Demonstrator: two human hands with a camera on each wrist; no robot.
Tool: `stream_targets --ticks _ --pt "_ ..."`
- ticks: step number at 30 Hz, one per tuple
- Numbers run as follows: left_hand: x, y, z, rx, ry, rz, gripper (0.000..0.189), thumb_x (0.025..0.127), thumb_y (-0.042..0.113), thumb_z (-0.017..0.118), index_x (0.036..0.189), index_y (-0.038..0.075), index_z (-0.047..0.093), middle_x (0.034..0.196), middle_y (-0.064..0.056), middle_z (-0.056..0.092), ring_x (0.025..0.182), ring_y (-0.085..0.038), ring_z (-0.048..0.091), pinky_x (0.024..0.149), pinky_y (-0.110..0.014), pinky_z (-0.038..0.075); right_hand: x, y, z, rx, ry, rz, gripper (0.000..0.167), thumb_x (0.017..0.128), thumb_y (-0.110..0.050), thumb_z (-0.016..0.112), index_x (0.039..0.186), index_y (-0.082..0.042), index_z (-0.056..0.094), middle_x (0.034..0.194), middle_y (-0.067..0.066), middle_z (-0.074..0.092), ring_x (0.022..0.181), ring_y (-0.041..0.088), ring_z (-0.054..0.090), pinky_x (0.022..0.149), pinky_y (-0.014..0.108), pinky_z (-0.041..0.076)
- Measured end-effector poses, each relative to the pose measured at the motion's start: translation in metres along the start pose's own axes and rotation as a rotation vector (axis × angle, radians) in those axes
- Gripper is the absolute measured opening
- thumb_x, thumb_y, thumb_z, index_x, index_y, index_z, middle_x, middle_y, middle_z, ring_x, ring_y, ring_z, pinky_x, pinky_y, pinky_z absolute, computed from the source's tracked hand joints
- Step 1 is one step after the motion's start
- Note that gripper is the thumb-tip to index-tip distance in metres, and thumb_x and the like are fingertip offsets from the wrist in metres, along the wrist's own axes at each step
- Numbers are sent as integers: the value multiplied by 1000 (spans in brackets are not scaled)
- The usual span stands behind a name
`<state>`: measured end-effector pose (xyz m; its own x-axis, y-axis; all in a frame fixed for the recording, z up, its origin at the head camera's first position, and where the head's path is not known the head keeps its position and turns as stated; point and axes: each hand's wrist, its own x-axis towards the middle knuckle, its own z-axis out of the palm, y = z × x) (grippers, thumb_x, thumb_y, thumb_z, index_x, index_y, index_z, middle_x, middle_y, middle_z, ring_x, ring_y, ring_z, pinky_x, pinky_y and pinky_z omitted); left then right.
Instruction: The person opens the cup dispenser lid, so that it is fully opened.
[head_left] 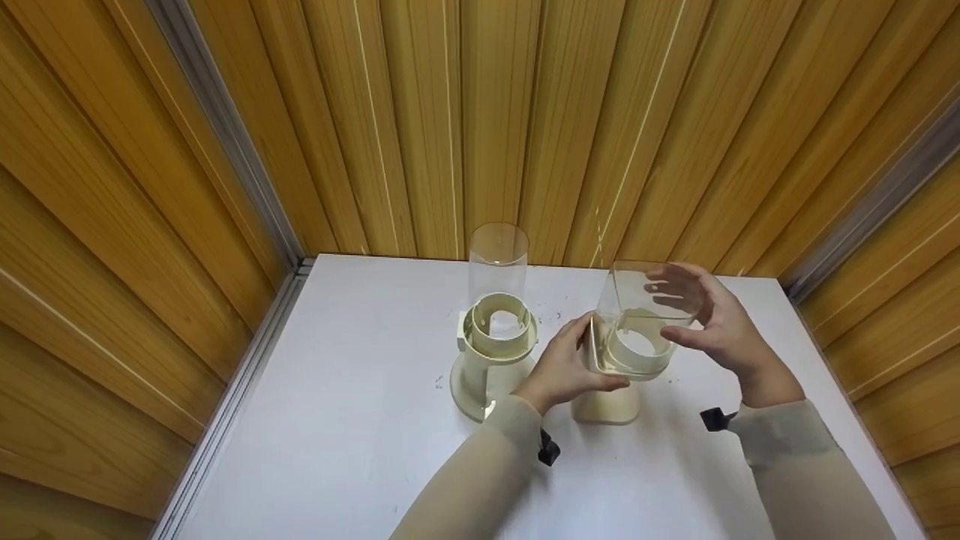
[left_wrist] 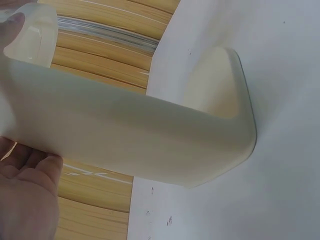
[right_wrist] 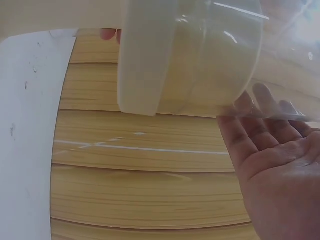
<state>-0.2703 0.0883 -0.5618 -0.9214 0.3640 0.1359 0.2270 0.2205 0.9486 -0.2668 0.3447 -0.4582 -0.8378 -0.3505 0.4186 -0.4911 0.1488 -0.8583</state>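
My left hand (head_left: 566,367) grips the upper part of a cream plastic stand, fingers behind and thumb in front. Its flat foot (head_left: 606,405) is on the white table, and its broad upright (left_wrist: 125,125) shows large in the left wrist view. A round collar (right_wrist: 215,55) tops this stand. Above the collar is a clear cylinder (head_left: 630,289), seen through in the right wrist view. My right hand (head_left: 724,322) holds the cylinder from the right, thumb in front and fingers curved behind. How deep the cylinder sits at the collar I cannot tell.
A second cream stand (head_left: 471,382) with a round base and ring is left of my hands. Another clear cylinder (head_left: 499,277) rises at its ring, seated or behind, I cannot tell. Wood-slat walls (head_left: 495,112) enclose the white table (head_left: 330,420).
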Motion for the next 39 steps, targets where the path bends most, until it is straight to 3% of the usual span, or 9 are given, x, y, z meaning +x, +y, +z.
stream_targets --ticks 9,15,24,32,35,39 --pt "1 -2 0 -80 3 9 109 71 19 109 165 16 54 165 4 56 157 -14 53 136 -27 41 5 -9 -4 -68 -33 31 98 80 20 82 167 6 39 154 5 66 135 11 72 113 18 60" --pt "2 -1 0 -67 12 10 106 71 21 109 163 17 56 162 6 59 156 -11 55 135 -25 41 6 -12 -6 -124 -46 20 95 81 18 85 165 5 42 154 9 65 136 10 72 112 16 59" --pt "0 2 -2 -44 -6 -26 107 73 27 109 165 20 55 162 12 57 158 -9 52 136 -25 40 3 -13 -4 -38 -36 -52 97 75 27 82 162 10 43 152 30 62 137 15 73 116 21 60" --pt "0 2 -3 -24 -22 -23 110 75 29 108 169 19 52 167 7 54 160 -11 51 136 -26 40 3 -18 -5 -128 -26 -38 96 76 23 85 161 11 43 151 25 65 134 9 73 114 17 59" --pt "1 1 -3 -25 -30 -11 109 76 29 108 169 18 52 168 5 55 160 -12 51 136 -27 40 5 -20 -6 -98 -11 -37 94 77 23 83 162 9 45 151 23 66 133 12 74 114 19 60" --pt "1 0 -4 -33 -34 -2 110 76 27 108 170 18 51 168 4 55 161 -13 50 137 -27 40 7 -25 -11 22 35 -53 91 78 25 78 162 9 45 150 19 69 132 17 75 113 22 62"
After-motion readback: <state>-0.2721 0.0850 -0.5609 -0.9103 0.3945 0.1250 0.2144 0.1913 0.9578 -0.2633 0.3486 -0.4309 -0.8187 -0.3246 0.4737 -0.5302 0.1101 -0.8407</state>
